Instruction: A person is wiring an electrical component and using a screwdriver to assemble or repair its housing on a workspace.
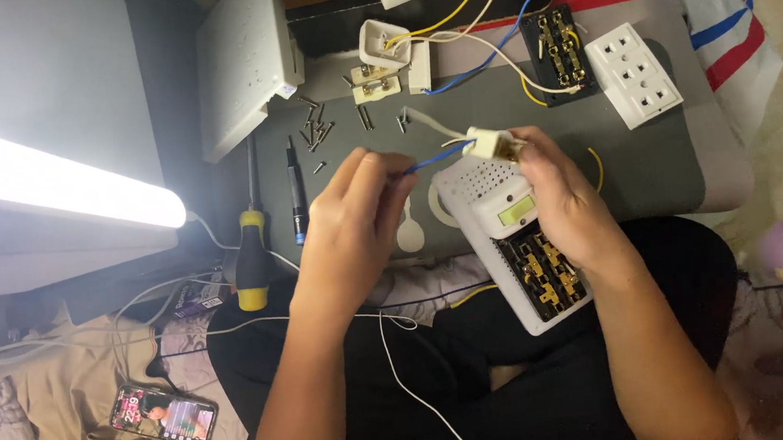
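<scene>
Nearest the camera are the person's forearms, rising from a lap in dark cloth toward a grey work mat [648, 163] that lies across the knees. The left hand [354, 218] is closed in a pinch, thumb and fingertips gripping the free end of a blue wire [433, 159]. The right hand [552, 189] is closed around a small white plug block [486, 142], holding it above the near edge of the mat, over an opened white power strip [502, 207] whose brass contacts show at its near end. The blue wire runs straight from the left fingers into the side of the block, so the step in hand looks like seating that wire in one of the block's terminals.

Judging from this, the next move calls for a steady push of the bare wire end into the terminal while the right hand keeps the block from turning, and then a tool to clamp it. A yellow-handled screwdriver [250, 259] lies off the mat's left edge, and loose screws [317, 128] are scattered near the far left corner. A black socket insert [563, 53] and a white socket faceplate [633, 73] sit by the far right corner, with yellow and white wires leading off them. Whether the wire's tip is already stripped cannot be told.
</scene>
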